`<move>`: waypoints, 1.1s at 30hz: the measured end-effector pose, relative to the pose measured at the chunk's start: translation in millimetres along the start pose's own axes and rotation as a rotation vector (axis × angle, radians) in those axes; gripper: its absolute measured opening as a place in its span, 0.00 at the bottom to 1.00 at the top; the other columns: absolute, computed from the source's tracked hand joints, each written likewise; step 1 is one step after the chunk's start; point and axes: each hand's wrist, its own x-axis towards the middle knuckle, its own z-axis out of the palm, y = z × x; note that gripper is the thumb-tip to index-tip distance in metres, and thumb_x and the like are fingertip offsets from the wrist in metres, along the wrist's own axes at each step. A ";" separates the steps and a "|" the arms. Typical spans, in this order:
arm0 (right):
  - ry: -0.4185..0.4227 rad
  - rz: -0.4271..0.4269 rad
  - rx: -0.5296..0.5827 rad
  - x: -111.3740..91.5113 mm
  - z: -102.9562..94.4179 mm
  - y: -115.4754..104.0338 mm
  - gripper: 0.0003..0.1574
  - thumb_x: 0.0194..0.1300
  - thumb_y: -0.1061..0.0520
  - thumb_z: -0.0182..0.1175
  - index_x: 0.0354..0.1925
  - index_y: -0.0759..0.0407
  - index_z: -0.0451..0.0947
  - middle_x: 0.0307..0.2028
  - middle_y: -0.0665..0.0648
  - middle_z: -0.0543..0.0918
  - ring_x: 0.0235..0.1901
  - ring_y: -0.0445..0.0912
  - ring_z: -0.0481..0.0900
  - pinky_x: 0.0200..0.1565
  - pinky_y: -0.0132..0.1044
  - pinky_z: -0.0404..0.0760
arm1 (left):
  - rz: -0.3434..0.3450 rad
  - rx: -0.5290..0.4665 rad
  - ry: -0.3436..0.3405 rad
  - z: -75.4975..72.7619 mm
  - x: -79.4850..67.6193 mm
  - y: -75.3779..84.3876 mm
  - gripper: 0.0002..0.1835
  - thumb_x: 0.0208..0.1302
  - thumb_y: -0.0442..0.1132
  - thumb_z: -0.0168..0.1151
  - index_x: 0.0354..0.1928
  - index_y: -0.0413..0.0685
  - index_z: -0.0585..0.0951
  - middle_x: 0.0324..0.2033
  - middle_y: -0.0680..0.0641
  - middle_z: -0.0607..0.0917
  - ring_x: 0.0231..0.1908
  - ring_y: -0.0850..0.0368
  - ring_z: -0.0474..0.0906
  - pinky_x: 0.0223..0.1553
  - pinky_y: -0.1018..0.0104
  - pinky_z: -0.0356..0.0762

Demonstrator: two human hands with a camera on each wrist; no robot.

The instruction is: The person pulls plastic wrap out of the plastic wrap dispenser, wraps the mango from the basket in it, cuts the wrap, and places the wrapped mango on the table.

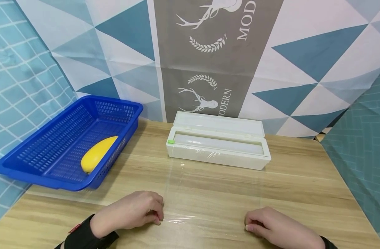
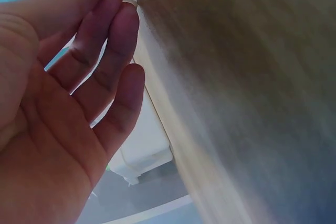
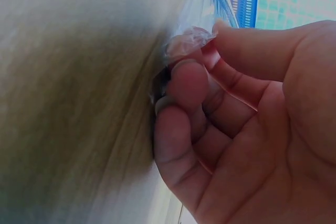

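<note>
A thin, clear sheet of cling film [image 1: 208, 197] stretches over the wooden table from a white dispenser box [image 1: 218, 160] toward me. My left hand [image 1: 137, 209] pinches its near left corner between thumb and fingertips. At the near right corner, my right hand [image 1: 275, 226] does the same; crumpled film [image 3: 191, 40] shows between thumb and forefinger in the right wrist view. The box's lid [image 1: 218, 122] stands tipped back, and a pale roll [image 1: 218, 143] lies inside. The left wrist view shows the left hand's fingers [image 2: 123, 35] bent, their tips close to the thumb.
On the left stands a blue perforated basket [image 1: 49, 181] with a yellow mango-like fruit [image 1: 98, 154] in it. A small green piece [image 1: 170, 141] sits at the box's left end. Behind the table [image 1: 308, 180] hangs a patterned cloth [image 1: 205, 69].
</note>
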 end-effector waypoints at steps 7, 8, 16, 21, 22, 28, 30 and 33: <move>-0.008 -0.004 0.004 0.5 0.8 0.8 0.10 0.76 0.48 0.53 0.35 0.41 0.76 0.24 0.33 0.66 0.24 0.28 0.68 0.27 0.28 0.73 | -0.069 -0.056 -0.061 -2.0 0.7 1.6 0.03 0.60 0.45 0.73 0.32 0.61 0.86 0.24 0.67 0.70 0.24 0.74 0.68 0.28 0.76 0.70; -0.009 -0.005 0.006 0.6 0.9 0.7 0.09 0.76 0.48 0.53 0.35 0.40 0.77 0.24 0.33 0.67 0.24 0.28 0.68 0.28 0.28 0.74 | -0.068 -0.063 -0.061 -2.1 0.3 1.4 0.03 0.60 0.45 0.73 0.32 0.61 0.86 0.25 0.67 0.71 0.24 0.74 0.68 0.28 0.76 0.70; -0.012 0.003 0.017 0.5 1.8 0.0 0.08 0.75 0.48 0.55 0.35 0.40 0.78 0.24 0.33 0.69 0.24 0.28 0.69 0.27 0.28 0.74 | -0.052 -0.083 -0.049 -1.4 -1.4 0.4 0.03 0.61 0.46 0.72 0.32 0.62 0.86 0.25 0.68 0.71 0.24 0.74 0.69 0.27 0.77 0.70; -0.010 0.009 0.019 0.2 2.8 -0.3 0.09 0.75 0.47 0.55 0.35 0.40 0.78 0.24 0.33 0.69 0.24 0.28 0.69 0.27 0.28 0.74 | -0.033 -0.112 -0.054 -1.8 -2.7 0.6 0.02 0.63 0.43 0.70 0.33 0.59 0.89 0.25 0.69 0.74 0.25 0.76 0.71 0.28 0.79 0.72; -0.008 0.008 0.018 0.0 3.0 -0.3 0.09 0.75 0.47 0.55 0.35 0.40 0.78 0.24 0.33 0.69 0.24 0.28 0.69 0.27 0.28 0.74 | -0.034 -0.117 -0.059 -2.2 -3.1 0.7 0.02 0.64 0.42 0.70 0.34 0.58 0.89 0.25 0.69 0.74 0.25 0.77 0.71 0.28 0.79 0.72; -0.001 0.007 0.031 -0.2 4.1 0.4 0.08 0.75 0.47 0.55 0.35 0.40 0.78 0.24 0.33 0.69 0.24 0.28 0.69 0.26 0.28 0.74 | -0.036 -0.093 -0.081 -3.8 -4.7 1.6 0.04 0.65 0.41 0.68 0.36 0.58 0.90 0.25 0.70 0.75 0.26 0.78 0.72 0.30 0.80 0.72; 0.001 0.012 0.036 0.0 4.5 1.1 0.09 0.75 0.47 0.55 0.35 0.40 0.78 0.24 0.33 0.70 0.24 0.29 0.69 0.26 0.28 0.74 | -0.023 -0.073 -0.076 -3.8 -5.1 2.1 0.04 0.65 0.41 0.68 0.34 0.59 0.90 0.25 0.70 0.74 0.26 0.78 0.71 0.29 0.81 0.72; 0.000 0.022 0.046 -0.1 4.9 2.3 0.08 0.75 0.49 0.56 0.35 0.40 0.77 0.24 0.33 0.71 0.24 0.29 0.70 0.27 0.28 0.74 | -0.013 -0.042 -0.065 -4.2 -5.8 2.8 0.05 0.65 0.41 0.69 0.31 0.60 0.89 0.24 0.70 0.73 0.25 0.77 0.69 0.29 0.80 0.71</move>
